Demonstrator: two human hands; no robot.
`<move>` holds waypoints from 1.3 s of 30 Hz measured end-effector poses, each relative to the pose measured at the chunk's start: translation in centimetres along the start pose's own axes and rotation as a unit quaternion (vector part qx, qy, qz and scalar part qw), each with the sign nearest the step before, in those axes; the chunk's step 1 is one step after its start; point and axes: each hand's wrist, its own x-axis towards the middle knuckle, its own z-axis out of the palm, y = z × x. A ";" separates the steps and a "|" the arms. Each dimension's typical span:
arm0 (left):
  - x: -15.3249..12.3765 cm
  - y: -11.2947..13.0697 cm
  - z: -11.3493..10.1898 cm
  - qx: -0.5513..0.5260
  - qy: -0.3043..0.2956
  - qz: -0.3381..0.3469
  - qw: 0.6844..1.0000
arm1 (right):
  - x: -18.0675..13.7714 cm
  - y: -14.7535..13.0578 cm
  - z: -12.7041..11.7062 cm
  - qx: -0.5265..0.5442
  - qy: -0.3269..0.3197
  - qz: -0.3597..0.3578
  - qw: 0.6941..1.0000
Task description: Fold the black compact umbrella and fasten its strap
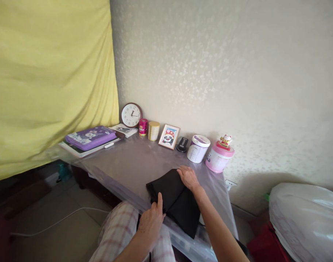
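A folded black cloth lies at the near end of a table covered in clear plastic. My left hand holds the cloth's near edge, thumb on top and fingers curled under. My right hand rests flat on the cloth's far right corner, fingers stretched out and pressing it down. My knee in checked trousers shows below the table edge.
Along the wall stand a round clock, a red tin, a yellow tin, a framed panda picture, a white tub and a pink tub. A purple case lies at the left. A yellow curtain hangs at the left.
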 end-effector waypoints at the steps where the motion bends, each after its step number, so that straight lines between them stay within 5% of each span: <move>1: 0.0 0.0 -0.1 -0.003 -0.003 0.002 1.000 | -0.2 0.7 -0.5 -0.003 0.017 0.016 1.000; 4: -0.2 0.0 -0.7 -0.009 -0.017 0.008 1.000 | -1.5 1.4 -1.9 0.011 0.047 0.025 0.999; 9: -0.3 -0.1 -1.7 -0.014 -0.040 0.006 0.999 | -3.5 0.0 -2.7 0.083 0.001 -0.074 0.994; 15: -0.4 -0.3 -2.2 -0.028 -0.057 0.019 0.998 | -5.5 1.9 -4.8 0.045 0.053 0.026 0.997; 20: -0.1 -0.9 -1.6 -0.054 -0.051 0.029 0.997 | -11.2 1.8 -8.0 0.051 0.014 0.054 0.997; 25: 0.2 -1.5 -1.1 -0.069 -0.048 0.039 0.996 | -15.5 -0.6 -8.6 0.064 -0.032 0.027 0.997; 31: 0.2 -1.7 -1.0 -0.079 -0.047 0.040 0.995 | -15.6 -2.5 -7.5 0.073 -0.054 -0.024 0.996; 39: 0.4 -1.9 -1.0 -0.094 -0.049 0.040 0.994 | -14.6 -2.6 -7.3 0.101 0.002 -0.023 0.995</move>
